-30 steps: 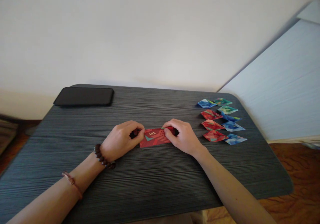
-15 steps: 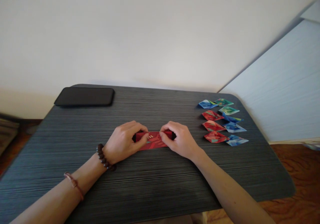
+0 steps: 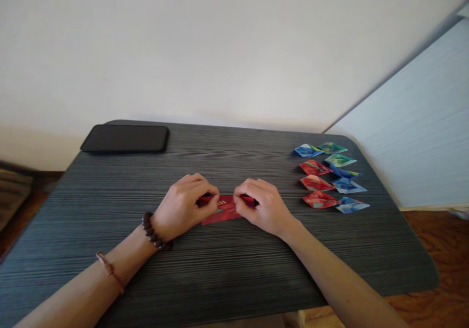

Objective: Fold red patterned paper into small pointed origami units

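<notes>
A red patterned paper [image 3: 225, 211], folded into a strip, lies at the middle of the dark table. My left hand [image 3: 188, 203] pinches its upper edge left of centre, thumb against forefinger. On the right part of the same edge, my right hand [image 3: 260, 205] pinches the paper between thumb and fingers. A short span of the red paper shows between the two hands, and its lower edge slants out below them. The fingers hide both ends in part.
Several folded paper pieces stand at the right: red [image 3: 315, 167], green [image 3: 340, 160] and blue [image 3: 351, 205]. A black phone-like slab [image 3: 124, 138] lies at the back left of the table [image 3: 227, 162]. A wall [image 3: 220, 50] rises behind.
The view has shifted slightly, so the folded pieces appear a little farther right. More of the paper's lower left corner shows under my left hand. Both hands keep their pinch.
</notes>
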`<state>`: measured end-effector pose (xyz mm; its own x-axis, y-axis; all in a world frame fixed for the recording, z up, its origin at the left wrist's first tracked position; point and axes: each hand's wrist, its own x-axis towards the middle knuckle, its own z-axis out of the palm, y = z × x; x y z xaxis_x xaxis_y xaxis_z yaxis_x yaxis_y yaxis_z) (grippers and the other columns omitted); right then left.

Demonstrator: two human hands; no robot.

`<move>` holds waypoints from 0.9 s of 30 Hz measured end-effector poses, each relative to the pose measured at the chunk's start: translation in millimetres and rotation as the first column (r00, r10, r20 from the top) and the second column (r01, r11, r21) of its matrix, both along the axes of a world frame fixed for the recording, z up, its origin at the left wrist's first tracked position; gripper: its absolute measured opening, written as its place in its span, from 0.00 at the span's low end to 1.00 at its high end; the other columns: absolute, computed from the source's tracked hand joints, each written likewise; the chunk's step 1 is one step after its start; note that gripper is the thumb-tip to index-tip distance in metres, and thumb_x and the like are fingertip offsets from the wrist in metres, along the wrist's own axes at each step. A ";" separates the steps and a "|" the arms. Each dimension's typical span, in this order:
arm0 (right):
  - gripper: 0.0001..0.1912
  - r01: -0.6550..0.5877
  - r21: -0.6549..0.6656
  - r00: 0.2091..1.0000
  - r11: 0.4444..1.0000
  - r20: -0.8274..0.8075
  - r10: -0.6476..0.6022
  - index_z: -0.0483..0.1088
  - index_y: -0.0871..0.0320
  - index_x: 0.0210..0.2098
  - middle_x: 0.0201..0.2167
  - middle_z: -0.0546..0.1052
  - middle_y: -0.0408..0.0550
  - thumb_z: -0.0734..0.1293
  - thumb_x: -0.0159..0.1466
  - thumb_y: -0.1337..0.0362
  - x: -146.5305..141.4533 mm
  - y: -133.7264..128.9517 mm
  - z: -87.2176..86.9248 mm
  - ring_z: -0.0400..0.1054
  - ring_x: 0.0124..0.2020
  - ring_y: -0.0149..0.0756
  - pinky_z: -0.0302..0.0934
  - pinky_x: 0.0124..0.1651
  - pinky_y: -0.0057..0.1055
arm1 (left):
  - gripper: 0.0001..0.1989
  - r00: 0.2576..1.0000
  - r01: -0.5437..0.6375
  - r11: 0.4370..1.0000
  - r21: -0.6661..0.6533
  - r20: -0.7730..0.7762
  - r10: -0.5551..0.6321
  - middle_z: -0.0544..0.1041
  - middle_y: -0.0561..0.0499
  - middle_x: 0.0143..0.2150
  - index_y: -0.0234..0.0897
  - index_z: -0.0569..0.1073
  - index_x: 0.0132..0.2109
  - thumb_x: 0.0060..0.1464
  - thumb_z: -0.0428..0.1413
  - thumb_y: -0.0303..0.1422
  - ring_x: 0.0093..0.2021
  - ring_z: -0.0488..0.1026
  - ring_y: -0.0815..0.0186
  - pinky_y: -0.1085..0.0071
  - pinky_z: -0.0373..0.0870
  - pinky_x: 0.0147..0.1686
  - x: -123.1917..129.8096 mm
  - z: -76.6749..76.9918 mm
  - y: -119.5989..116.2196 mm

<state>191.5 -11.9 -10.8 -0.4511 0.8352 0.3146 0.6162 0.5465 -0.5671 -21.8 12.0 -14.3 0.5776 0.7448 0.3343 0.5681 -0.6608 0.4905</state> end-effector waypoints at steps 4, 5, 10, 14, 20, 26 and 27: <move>0.05 0.014 -0.029 0.999 1.000 -0.041 -0.015 0.67 0.56 0.31 0.28 0.73 0.43 0.61 0.61 0.69 13.7 5.0 2.1 0.65 0.30 0.30 0.56 0.37 0.28 | 0.05 0.997 0.023 1.000 -0.008 -0.079 -0.024 0.75 0.51 0.31 0.37 0.72 0.33 0.54 0.51 0.30 0.35 0.69 0.65 0.66 0.65 0.40 -8.9 3.7 8.8; 0.05 0.015 -0.038 0.999 0.999 -0.047 -0.017 0.67 0.56 0.31 0.28 0.73 0.43 0.61 0.61 0.68 16.2 5.9 2.4 0.65 0.30 0.30 0.56 0.37 0.28 | 0.06 0.995 0.038 0.999 -0.012 -0.091 -0.039 0.75 0.51 0.31 0.37 0.72 0.33 0.54 0.51 0.30 0.35 0.70 0.66 0.67 0.65 0.40 -10.0 5.0 10.0; 0.05 0.037 -0.071 0.995 0.997 -0.085 -0.043 0.68 0.56 0.30 0.28 0.73 0.43 0.61 0.60 0.68 25.8 9.1 3.8 0.65 0.29 0.30 0.57 0.38 0.28 | 0.07 0.991 0.064 0.998 -0.021 -0.114 -0.065 0.75 0.50 0.31 0.36 0.72 0.34 0.54 0.50 0.29 0.35 0.70 0.65 0.67 0.66 0.40 -13.6 7.6 13.1; 0.04 0.033 -0.094 0.993 0.995 -0.111 -0.043 0.67 0.57 0.30 0.27 0.72 0.42 0.62 0.60 0.69 28.1 10.9 4.2 0.65 0.30 0.30 0.57 0.37 0.28 | 0.07 0.997 -0.003 0.997 -0.080 -0.080 -0.003 0.75 0.49 0.34 0.36 0.72 0.36 0.56 0.49 0.30 0.36 0.70 0.66 0.69 0.67 0.40 -15.4 6.0 12.6; 0.04 0.004 -0.098 0.997 0.995 -0.072 -0.011 0.68 0.56 0.31 0.28 0.73 0.42 0.62 0.60 0.68 9.4 5.6 0.4 0.65 0.28 0.29 0.57 0.36 0.28 | 0.09 0.998 0.045 0.988 -0.144 -0.032 -0.050 0.76 0.49 0.38 0.37 0.71 0.44 0.58 0.49 0.33 0.37 0.71 0.66 0.69 0.67 0.39 -1.1 2.7 0.9; 0.05 0.053 -0.097 0.998 0.994 -0.022 -0.055 0.68 0.57 0.29 0.24 0.72 0.41 0.62 0.60 0.68 13.6 6.9 -0.8 0.64 0.26 0.29 0.56 0.35 0.27 | 0.09 0.999 0.053 0.986 -0.160 0.001 -0.054 0.75 0.50 0.34 0.36 0.71 0.38 0.60 0.47 0.33 0.34 0.70 0.68 0.72 0.66 0.37 -1.0 0.5 2.4; 0.05 0.080 -0.097 0.996 0.992 -0.018 -0.083 0.68 0.57 0.28 0.23 0.71 0.40 0.62 0.60 0.68 17.0 8.3 -1.0 0.63 0.25 0.28 0.56 0.33 0.27 | 0.09 1.000 0.027 0.984 -0.177 0.003 -0.027 0.75 0.51 0.34 0.37 0.71 0.38 0.60 0.47 0.33 0.34 0.70 0.68 0.73 0.66 0.36 -2.7 1.0 3.6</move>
<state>208.5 -3.5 -11.8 -0.3741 0.8957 0.2404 0.6432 0.4373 -0.6286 -24.5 15.7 -13.3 0.5981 0.7763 0.1990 0.5507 -0.5785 0.6017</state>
